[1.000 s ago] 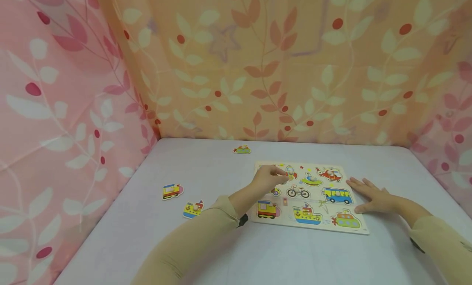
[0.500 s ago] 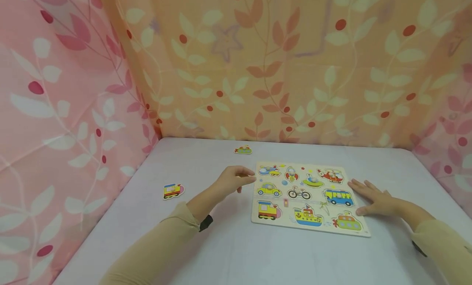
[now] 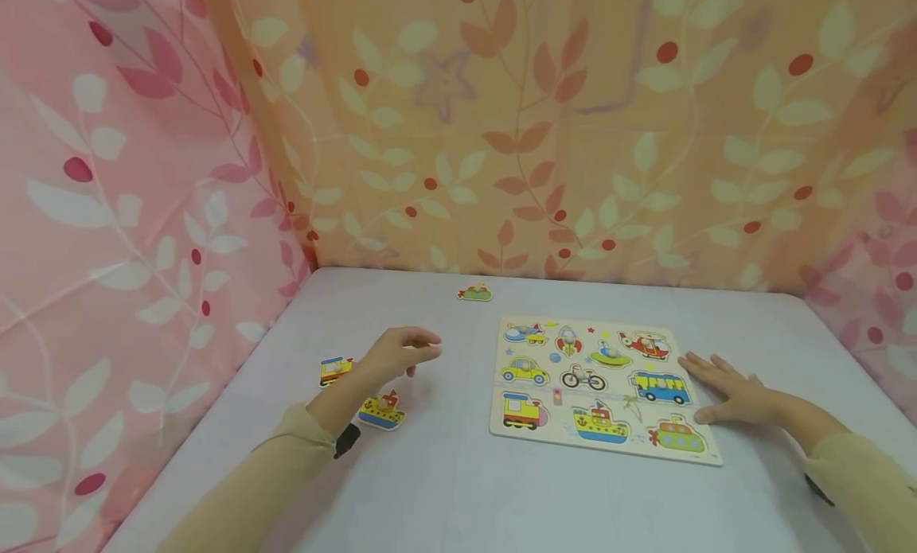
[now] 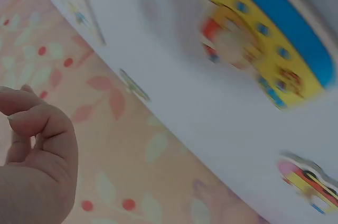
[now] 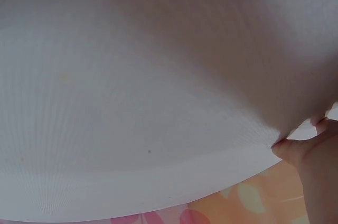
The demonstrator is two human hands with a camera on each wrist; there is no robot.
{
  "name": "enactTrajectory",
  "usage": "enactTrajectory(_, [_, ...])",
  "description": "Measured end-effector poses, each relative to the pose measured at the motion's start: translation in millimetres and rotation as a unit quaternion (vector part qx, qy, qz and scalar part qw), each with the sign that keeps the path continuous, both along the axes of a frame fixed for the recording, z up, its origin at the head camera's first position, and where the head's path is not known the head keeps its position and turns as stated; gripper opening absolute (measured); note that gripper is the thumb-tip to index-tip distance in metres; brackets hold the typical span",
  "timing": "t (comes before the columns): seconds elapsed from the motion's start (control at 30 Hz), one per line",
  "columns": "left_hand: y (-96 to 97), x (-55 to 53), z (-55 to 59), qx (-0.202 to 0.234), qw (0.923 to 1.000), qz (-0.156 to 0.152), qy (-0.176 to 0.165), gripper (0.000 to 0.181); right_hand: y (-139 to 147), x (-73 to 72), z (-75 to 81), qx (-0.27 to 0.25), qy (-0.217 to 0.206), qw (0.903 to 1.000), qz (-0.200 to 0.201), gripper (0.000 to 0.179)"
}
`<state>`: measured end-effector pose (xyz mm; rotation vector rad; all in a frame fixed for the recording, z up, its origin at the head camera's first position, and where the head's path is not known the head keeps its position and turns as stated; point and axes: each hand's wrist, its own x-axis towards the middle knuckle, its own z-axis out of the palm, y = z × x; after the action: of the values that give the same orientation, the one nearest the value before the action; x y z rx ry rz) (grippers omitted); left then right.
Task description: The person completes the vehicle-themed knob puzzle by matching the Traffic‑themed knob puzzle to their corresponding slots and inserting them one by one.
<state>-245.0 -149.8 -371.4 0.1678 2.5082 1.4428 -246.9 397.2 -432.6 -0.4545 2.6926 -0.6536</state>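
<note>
My left hand (image 3: 394, 356) hovers over the table with its fingers loosely bent and nothing between them. Near its wrist lies a loose ship puzzle piece (image 3: 383, 414) with a knob; a train piece (image 3: 335, 370) is partly behind the forearm. The left wrist view shows the ship piece (image 4: 280, 63) blurred and close. My right hand (image 3: 734, 394) rests spread on the table, fingertips at the right edge of the wooden puzzle board (image 3: 559, 422). Knobbed vehicle pieces, including a bus (image 3: 662, 387) and a car (image 3: 524, 370), sit in the board.
A loose submarine piece (image 3: 476, 293) lies on the white-covered table (image 3: 444, 489) behind the board's left corner. Leaf-patterned curtains (image 3: 444, 139) stand along the back and sides.
My left hand has moved left, from above the rocket on the board, past the board's left edge to near the loose ship and train pieces. My right hand has stayed in place.
</note>
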Motion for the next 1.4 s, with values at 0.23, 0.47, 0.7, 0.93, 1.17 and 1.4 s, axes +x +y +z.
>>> enactTrajectory(0.23, [-48.9, -5.4, -6.9, -0.029, 0.9989, -0.006, 0.036, 0.037, 1.9, 1.2, 2.4, -0.010, 0.005, 0.9999, 0.004, 0.093])
enactTrajectory(0.47, [-88.6, -4.9, -16.7, -0.066, 0.9963, 0.013, 0.054, 0.038, -1.3, 0.3, 1.8, -0.008, 0.002, 1.0000, 0.005, 0.093])
enactTrajectory(0.7, [-119.3, -11.9, -30.6, -0.128, 0.9896, -0.003, 0.064, 0.040, -0.8, -1.5, -0.4, -0.005, 0.004, 1.0000, 0.007, 0.094])
enactTrajectory(0.93, [-151.0, -18.0, -42.2, -0.142, 0.9881, -0.027, 0.052, 0.039, 0.5, -0.4, -2.0, -0.003, 0.005, 1.0000, 0.003, 0.094])
enactTrajectory(1.17, [-164.5, -20.3, -50.0, -0.158, 0.9870, -0.027, 0.012, 0.039, 0.5, 0.8, -0.7, -0.010, 0.005, 0.9999, 0.006, 0.094])
enactTrajectory(1.4, [-170.4, -27.3, -57.6, -0.166, 0.9852, -0.036, 0.022, 0.034, 0.1, 0.5, 0.0, -0.013, 0.000, 0.9999, 0.006, 0.094])
